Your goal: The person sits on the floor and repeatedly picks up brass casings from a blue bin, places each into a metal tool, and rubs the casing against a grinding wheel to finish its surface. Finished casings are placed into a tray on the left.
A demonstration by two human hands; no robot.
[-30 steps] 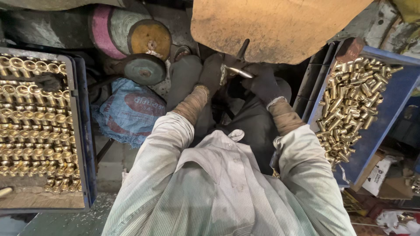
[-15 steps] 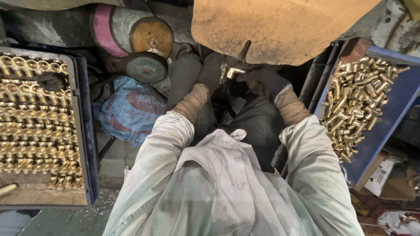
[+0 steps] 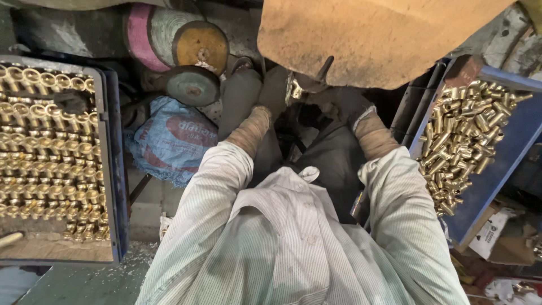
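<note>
1. A blue woven sack [image 3: 172,138] with a round red print lies crumpled on the floor, left of the person's knees and just below two dusty round wheels [image 3: 195,85].
2. At the lower right, beneath the blue tray's corner, sits a white carton [image 3: 490,237] with dark print beside a brown cardboard flap — the print is too small to make out.
3. The left hand [image 3: 275,90], in a dark glove, is clenched around a small shiny brass part [image 3: 295,90], held just under the edge of the big tan cover [image 3: 372,36].
4. The right hand [image 3: 341,101], also gloved, closes on the same part from the other side; a dark rod [image 3: 324,68] sticks up between the two hands.
5. A grey tray [image 3: 107,164] on the left holds brass fittings laid in neat rows.
6. A blue tray [image 3: 499,169] on the right holds a loose heap of brass pieces [image 3: 460,141].
7. Against the frame half a second ago, both hands sit in nearly the same spot at the cover's edge; the view has shifted only a little — the right tray shows at much the same place.
</note>
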